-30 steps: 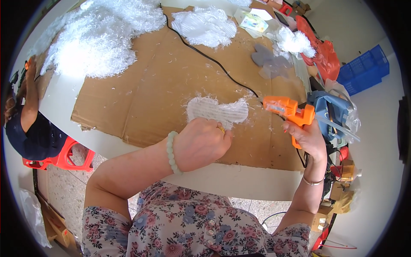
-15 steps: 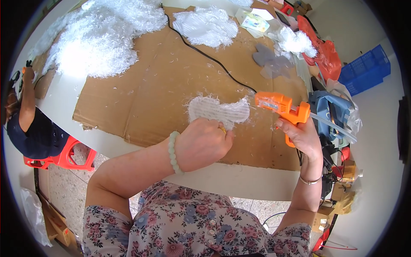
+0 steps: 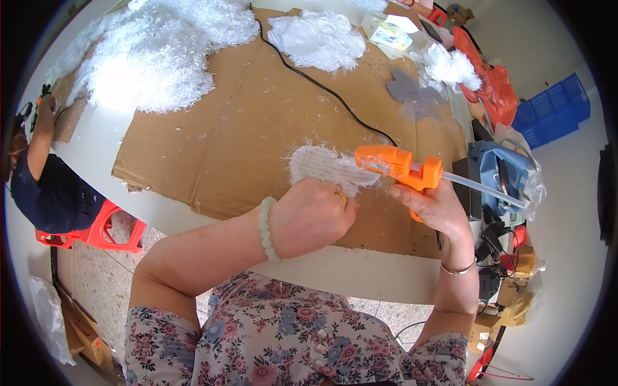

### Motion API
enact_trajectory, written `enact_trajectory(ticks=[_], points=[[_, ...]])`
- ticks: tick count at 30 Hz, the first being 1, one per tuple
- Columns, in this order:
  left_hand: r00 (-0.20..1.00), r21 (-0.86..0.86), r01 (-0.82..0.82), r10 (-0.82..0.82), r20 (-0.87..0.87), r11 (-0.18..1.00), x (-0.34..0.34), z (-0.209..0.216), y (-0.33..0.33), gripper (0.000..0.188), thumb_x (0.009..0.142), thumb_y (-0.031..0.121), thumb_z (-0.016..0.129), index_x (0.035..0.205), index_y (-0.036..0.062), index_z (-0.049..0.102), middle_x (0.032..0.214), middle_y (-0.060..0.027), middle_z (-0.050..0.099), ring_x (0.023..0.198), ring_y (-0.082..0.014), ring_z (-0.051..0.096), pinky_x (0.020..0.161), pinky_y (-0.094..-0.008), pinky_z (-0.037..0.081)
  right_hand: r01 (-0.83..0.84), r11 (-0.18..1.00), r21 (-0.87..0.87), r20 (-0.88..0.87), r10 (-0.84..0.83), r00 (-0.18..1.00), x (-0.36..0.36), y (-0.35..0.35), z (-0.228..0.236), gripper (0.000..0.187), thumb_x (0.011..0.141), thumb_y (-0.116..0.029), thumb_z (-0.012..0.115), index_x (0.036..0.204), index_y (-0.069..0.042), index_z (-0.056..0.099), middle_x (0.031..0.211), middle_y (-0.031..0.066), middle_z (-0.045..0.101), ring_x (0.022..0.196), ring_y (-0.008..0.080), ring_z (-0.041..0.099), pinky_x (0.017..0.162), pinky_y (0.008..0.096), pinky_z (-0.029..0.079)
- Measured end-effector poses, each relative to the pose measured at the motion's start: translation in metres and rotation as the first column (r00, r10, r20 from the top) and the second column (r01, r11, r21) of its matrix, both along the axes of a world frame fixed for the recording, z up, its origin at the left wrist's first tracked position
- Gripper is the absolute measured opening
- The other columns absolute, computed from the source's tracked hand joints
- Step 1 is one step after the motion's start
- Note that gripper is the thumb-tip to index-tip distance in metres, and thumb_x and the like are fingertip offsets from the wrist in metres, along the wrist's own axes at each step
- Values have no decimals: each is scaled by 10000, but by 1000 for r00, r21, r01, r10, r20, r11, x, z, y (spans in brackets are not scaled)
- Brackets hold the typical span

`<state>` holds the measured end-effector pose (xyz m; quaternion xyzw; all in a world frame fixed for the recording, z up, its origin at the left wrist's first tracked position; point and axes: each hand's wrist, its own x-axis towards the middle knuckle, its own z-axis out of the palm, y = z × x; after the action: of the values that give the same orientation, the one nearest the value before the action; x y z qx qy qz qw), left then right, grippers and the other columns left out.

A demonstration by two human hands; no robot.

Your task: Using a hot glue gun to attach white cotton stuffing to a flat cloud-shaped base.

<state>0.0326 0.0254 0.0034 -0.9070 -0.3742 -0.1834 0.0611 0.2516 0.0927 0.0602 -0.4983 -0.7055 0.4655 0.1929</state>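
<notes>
An orange hot glue gun point(image 3: 393, 162), with a long clear glue stick point(image 3: 486, 189) out of its back, is gripped in my right hand point(image 3: 430, 204). Its front end points left, over the right part of a small white fuzzy fabric piece point(image 3: 322, 165). That piece lies on the brown cardboard point(image 3: 241, 138), its striped backing facing up. At its lower edge, my left hand point(image 3: 312, 215) is closed with the knuckles up. The fingertips are tucked out of sight, apparently pinching the fabric's edge.
White shaggy fabric point(image 3: 161, 58) is heaped at the far left; a flatter white piece point(image 3: 317, 40) lies at the back. Across the cardboard runs a black cord point(image 3: 322, 89). Grey mesh pieces point(image 3: 415, 93) and a red bag point(image 3: 492, 87) are at right. A person point(image 3: 51, 186) works at far left.
My right hand has brought the glue gun left, from beside the fabric piece to over its right part. The left hand stays at the fabric's lower edge.
</notes>
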Motion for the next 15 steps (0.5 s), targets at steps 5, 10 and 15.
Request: enact_trajectory(ticks=[5, 10, 15], points=[[1000, 26, 22, -22, 0, 999, 1, 0, 1, 191, 714, 145, 593, 848, 12, 618, 747, -111, 625, 582, -177, 571, 480, -297, 455, -137, 991, -4, 124, 136, 983, 0, 1, -4, 276, 789, -117, 718, 1031, -26, 618, 759, -37, 570, 633, 32, 468, 542, 192, 395], [1000, 44, 10, -10, -11, 999, 0, 0, -1, 232, 681, 146, 594, 867, 11, 625, 768, -121, 634, 593, -173, 578, 478, -293, 455, -30, 1000, -8, 20, 30, 999, -7, 8, -1, 289, 792, -132, 722, 1032, -20, 608, 781, -33, 572, 671, 43, 483, 579, 205, 409], [999, 44, 32, -32, -3, 999, 1, 0, 0, 261, 661, 139, 587, 882, 8, 628, 836, -151, 653, 605, -171, 586, 479, -292, 458, -82, 997, -3, 47, 82, 995, -8, 13, -15, 281, 789, -146, 729, 1015, -24, 614, 776, -29, 573, 667, 49, 481, 573, 212, 409]])
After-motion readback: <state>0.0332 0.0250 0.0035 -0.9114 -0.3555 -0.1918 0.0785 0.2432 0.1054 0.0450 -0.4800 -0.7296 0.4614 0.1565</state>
